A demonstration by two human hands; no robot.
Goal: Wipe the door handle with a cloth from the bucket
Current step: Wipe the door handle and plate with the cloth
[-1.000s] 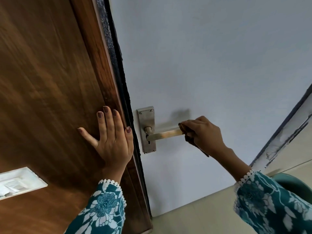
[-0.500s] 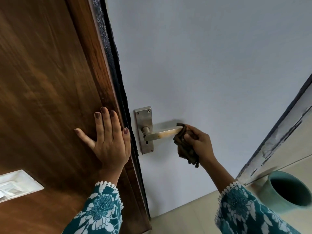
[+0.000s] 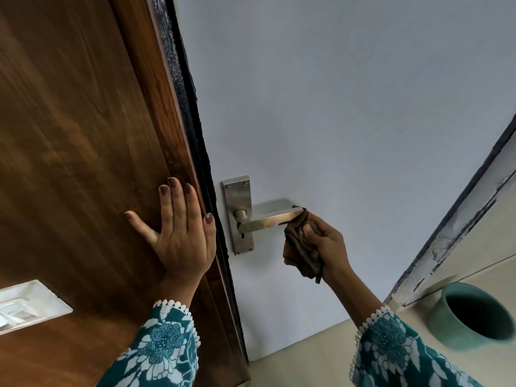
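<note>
A pale grey-white door [image 3: 335, 113] fills the middle of the view, seen from low and close, with a dark rubbery edge strip [image 3: 192, 135] running down its left side where it meets a brown wood-grain panel [image 3: 69, 135]. A white recessed plate [image 3: 25, 305] sits in the wood panel near its lower left edge. To the right of the door a worn, chipped frame [image 3: 452, 236] slants down to a beige tiled floor [image 3: 307, 353], and the teal bucket [image 3: 472, 317] stands on that floor at the foot of the frame, near the lower right corner of the view, its mouth dark. The door handle [image 3: 269, 220] is a flat metal lever with a brownish stain along it, mounted on a tall steel backplate [image 3: 238, 213] just beside the door's left edge, with a keyhole below the lever. The left hand [image 3: 178, 233] lies flat on the wood panel at its right edge, fingers [image 3: 173, 202] straight and together, thumb spread wide, grasping nothing; its sleeve [image 3: 162, 347] is teal with white flowers and a scalloped cuff. The right hand [image 3: 326, 247] is curled closed around a bunched brown cloth [image 3: 298, 247], which hangs in folds below the fist. The top of the cloth touches the free tip of the lever, while the hand itself sits just beneath and to the right of that tip.
</note>
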